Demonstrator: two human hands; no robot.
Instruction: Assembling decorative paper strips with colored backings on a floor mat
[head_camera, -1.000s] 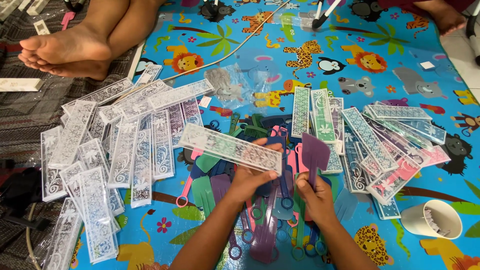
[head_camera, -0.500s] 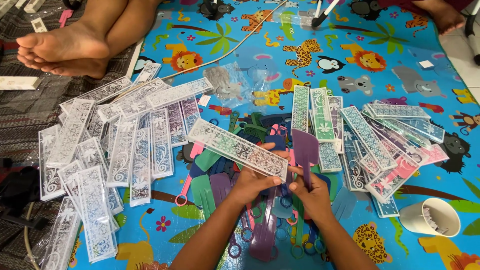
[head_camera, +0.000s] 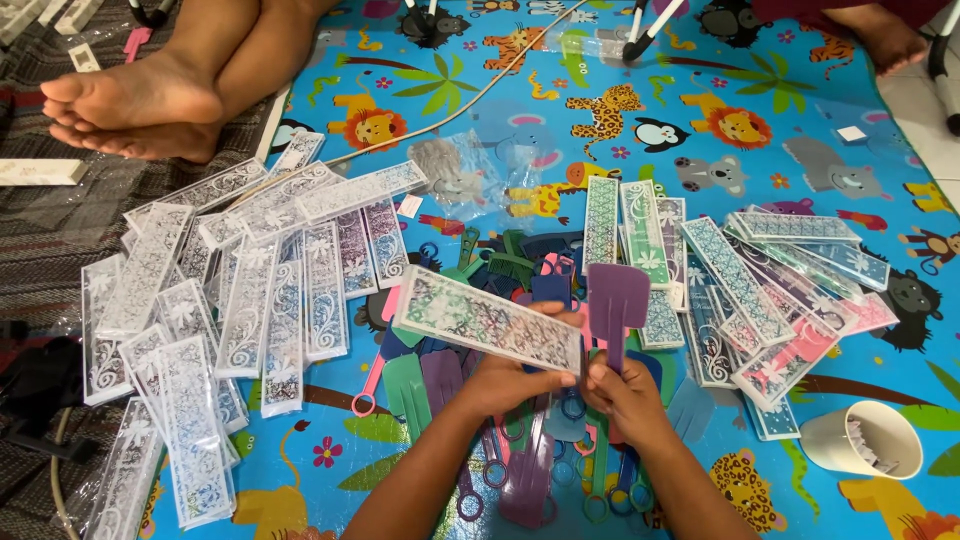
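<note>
My left hand (head_camera: 512, 383) grips one end of a long clear plastic sleeve (head_camera: 480, 320) printed with a swirly pattern, held flat and pointing left. My right hand (head_camera: 625, 395) holds a purple plastic scraper-like tool (head_camera: 615, 305) upright by its handle, its flat blade just right of the sleeve's open end. Below both hands lies a heap of similar plastic tools (head_camera: 520, 460) in green, purple, pink and blue, with ring-shaped handle ends.
Empty patterned sleeves (head_camera: 230, 290) are piled at the left; filled packs (head_camera: 760, 290) lie at the right. A cream cup (head_camera: 862, 440) stands at the lower right. Another person's bare feet (head_camera: 135, 105) rest at the top left. A white cable (head_camera: 470, 105) crosses the animal-print mat (head_camera: 760, 90).
Both hands have drawn closer together. The purple tool has come up beside the sleeve's end, and the sleeve has shifted slightly right and down.
</note>
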